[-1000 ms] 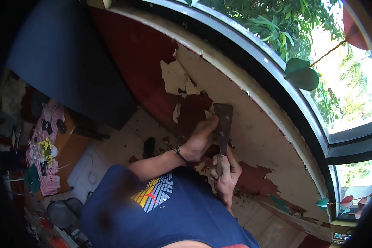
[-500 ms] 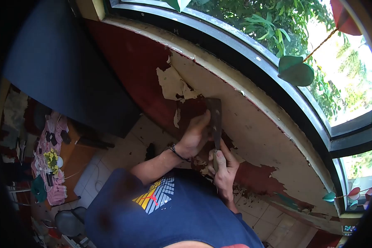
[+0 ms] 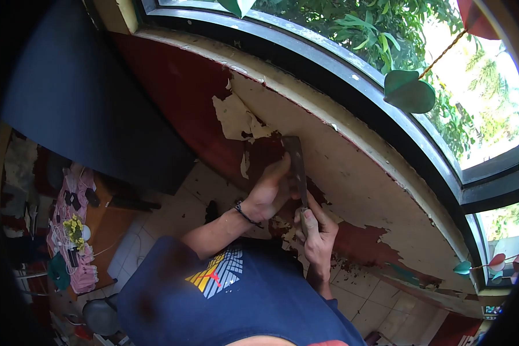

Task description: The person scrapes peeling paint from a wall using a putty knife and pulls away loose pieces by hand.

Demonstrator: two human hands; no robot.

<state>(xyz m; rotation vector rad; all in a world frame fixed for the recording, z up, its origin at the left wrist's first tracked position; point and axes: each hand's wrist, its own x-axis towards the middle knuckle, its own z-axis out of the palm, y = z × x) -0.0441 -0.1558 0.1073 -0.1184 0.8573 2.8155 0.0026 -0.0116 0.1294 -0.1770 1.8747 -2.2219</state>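
Right hand closed round the handle of the scraper, thumb along it; the left has its fingers beside the blade, though I cannot tell whether they pinch it or merely press. Beyond both hands the blade's end lies at the ragged border where pale coating meets the red wall, with a loose flap just past the left fingertips. Good control here likely means a low, flat blade, steady push from the right, and left fingers kept behind the edge.
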